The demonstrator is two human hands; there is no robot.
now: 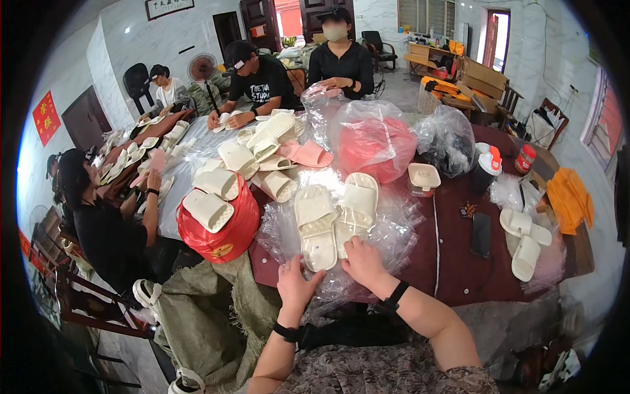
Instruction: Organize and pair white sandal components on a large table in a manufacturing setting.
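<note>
A pair of cream slide slippers lies side by side on clear plastic bags (400, 226) in front of me, toes pointing away. My left hand (298, 284) is closed at the heel of the left slipper (316, 226), with the thumb along its lower edge. With curled fingers, my right hand (365, 264) grips the heel of the right slipper (359, 203); its fingertips are partly hidden. Left of the pair, another cream slipper (209, 210) rests on a red plastic bundle (220, 233). Beyond lies a heap of cream slippers with a pink slipper (307, 153).
A large pink-filled bag (375, 141) and a black-filled bag (446, 144) stand behind. To the right are a lidded tub (424, 178), a shaker bottle (487, 169), a phone (481, 235) and more cream slippers (525, 256). Several people work around the table (453, 276). Green sacking (210, 315) hangs at lower left.
</note>
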